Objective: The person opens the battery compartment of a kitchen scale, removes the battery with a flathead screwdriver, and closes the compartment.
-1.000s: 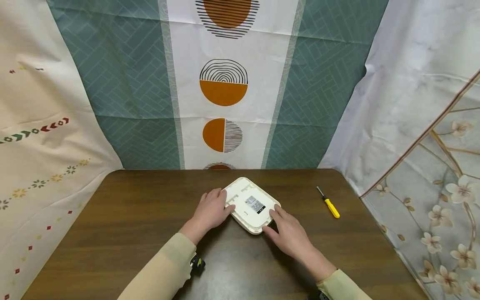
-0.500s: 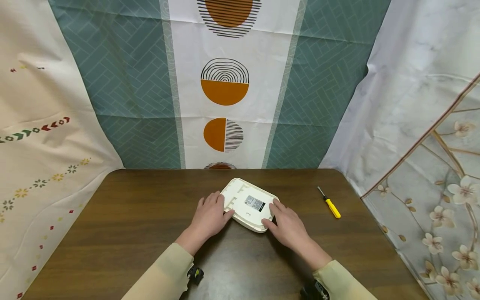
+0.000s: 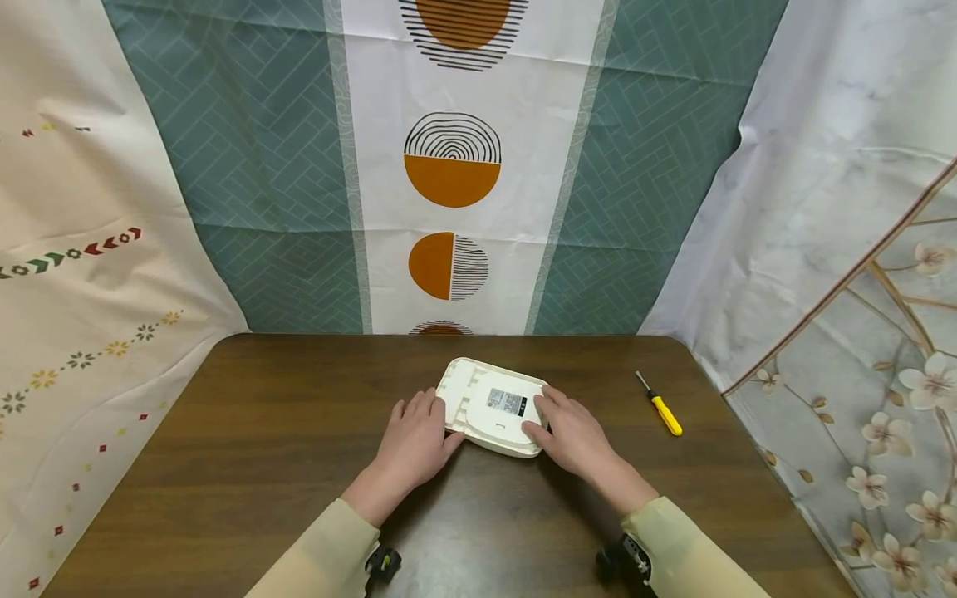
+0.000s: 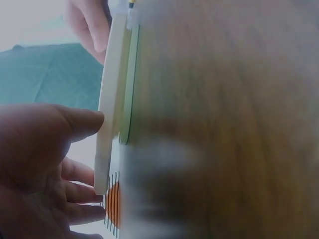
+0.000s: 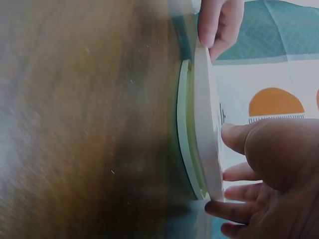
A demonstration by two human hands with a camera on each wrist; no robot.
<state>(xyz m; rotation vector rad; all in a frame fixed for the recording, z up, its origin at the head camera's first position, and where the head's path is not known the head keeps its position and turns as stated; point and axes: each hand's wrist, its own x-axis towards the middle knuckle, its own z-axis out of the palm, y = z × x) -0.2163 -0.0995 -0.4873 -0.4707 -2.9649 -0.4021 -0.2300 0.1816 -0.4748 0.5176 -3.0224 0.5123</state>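
A flat white device [image 3: 497, 407] with rounded corners lies on the dark wooden table, a grey printed label [image 3: 507, 402] and moulded notches on its upward face. My left hand [image 3: 414, 440] holds its left end, the thumb along the near edge and the fingers around the side. At the right end my right hand [image 3: 571, 436] grips it, the thumb over the upper face and the fingers beyond the rim. Both wrist views show it edge-on, with a thin pale green layer [image 5: 183, 129] between the white body [image 4: 110, 99] and the table.
A yellow-handled screwdriver [image 3: 664, 414] lies to the right of the device, its tip pointing away. Patterned cloths hang behind the wooden table [image 3: 284, 448] and on both sides. A dark wrist camera [image 3: 384, 563] sits under the left sleeve.
Both hands have turned the white device counterclockwise on the table. Its far corner has swung left and its near corner right. The screwdriver stays in place.
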